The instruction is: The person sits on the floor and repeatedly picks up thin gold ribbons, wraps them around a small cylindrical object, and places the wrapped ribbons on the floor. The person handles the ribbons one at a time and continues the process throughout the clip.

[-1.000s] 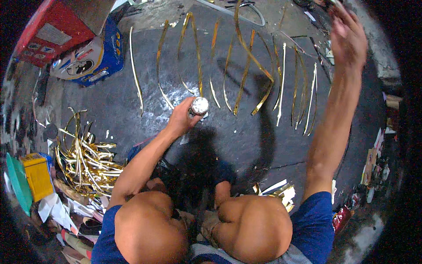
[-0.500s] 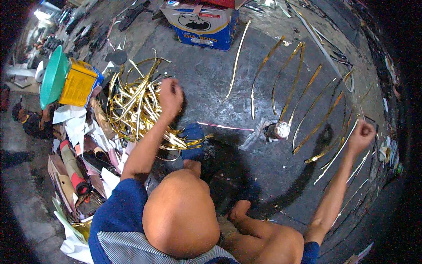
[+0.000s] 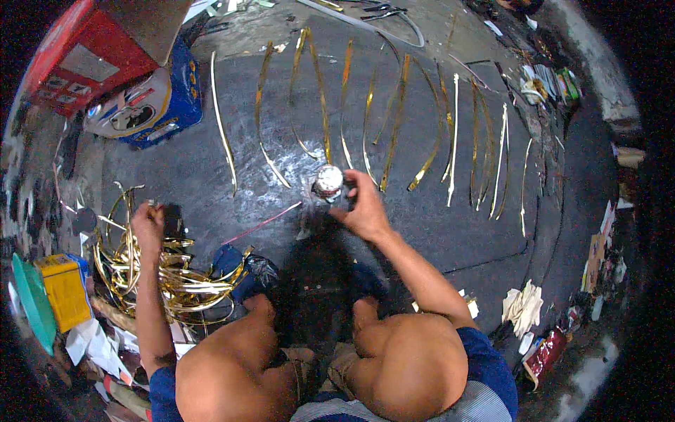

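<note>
My right hand [image 3: 365, 211] reaches toward a small round can [image 3: 328, 180] with a whitish, smeared top. Its thumb and fingers are spread at the can's right side; whether they touch it I cannot tell. My left hand [image 3: 148, 225] is closed above a tangled pile of shiny gold strips [image 3: 133, 281]; something small and pale shows at its fingertips, too small to name. Gold strips [image 3: 396, 123] lie spaced out in a row on the dark floor beyond the can. A pale strip [image 3: 453, 141] lies among those to the right.
A blue and white box [image 3: 144, 109] with a red box [image 3: 88, 60] stands at the far left. Nearer left are a yellow tin [image 3: 63, 292], a green basin [image 3: 31, 302] and paper scraps [image 3: 98, 348]. A thin pink strip [image 3: 264, 222] lies before the can; crumpled cloth [image 3: 522, 309] lies at right.
The view has turned to the right. My right hand has come from the far right strips to the can, its fingers now apart. My left hand stays closed by the pile.
</note>
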`<move>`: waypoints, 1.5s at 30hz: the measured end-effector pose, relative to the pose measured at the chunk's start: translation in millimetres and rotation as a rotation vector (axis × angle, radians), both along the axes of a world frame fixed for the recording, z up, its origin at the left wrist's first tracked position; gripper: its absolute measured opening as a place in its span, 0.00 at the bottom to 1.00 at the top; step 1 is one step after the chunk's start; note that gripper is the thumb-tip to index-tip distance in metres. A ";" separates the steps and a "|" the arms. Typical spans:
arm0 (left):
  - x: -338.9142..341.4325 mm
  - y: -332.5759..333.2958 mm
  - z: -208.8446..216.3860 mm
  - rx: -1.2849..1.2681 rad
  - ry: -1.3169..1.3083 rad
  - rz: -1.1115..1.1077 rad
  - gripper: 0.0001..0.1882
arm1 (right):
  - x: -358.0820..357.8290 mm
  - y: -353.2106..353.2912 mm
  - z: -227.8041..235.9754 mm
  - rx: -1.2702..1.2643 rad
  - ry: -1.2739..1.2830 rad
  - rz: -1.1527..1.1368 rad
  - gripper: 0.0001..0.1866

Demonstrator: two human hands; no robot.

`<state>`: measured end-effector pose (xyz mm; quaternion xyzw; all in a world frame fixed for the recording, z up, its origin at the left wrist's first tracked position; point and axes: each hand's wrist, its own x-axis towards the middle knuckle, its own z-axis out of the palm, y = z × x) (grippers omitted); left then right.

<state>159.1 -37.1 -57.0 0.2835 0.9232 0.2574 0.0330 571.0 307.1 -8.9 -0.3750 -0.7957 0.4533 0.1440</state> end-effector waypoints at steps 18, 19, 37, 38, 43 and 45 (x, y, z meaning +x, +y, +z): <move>242.3 205.3 16.5 0.518 -1.128 -0.219 0.18 | 0.1 12.6 3.4 -0.328 0.497 -0.553 0.31; 240.2 206.5 15.0 0.417 -1.124 -0.264 0.19 | -2.0 7.2 12.0 -0.305 0.499 -0.513 0.32; 216.3 236.5 -3.3 0.060 -0.579 -0.569 0.09 | 12.2 17.3 8.1 -0.161 0.369 -0.405 0.35; 213.7 240.7 -12.1 0.050 -0.555 -0.585 0.09 | 4.8 15.0 2.5 -0.149 0.359 -0.364 0.37; 211.0 254.5 -25.6 -0.041 -0.572 -0.547 0.12 | -14.1 -4.5 -24.7 0.194 0.118 -0.103 0.35; 221.0 256.0 -7.5 -0.095 -0.451 -0.559 0.18 | -11.0 -6.5 -36.6 0.486 0.127 -0.013 0.35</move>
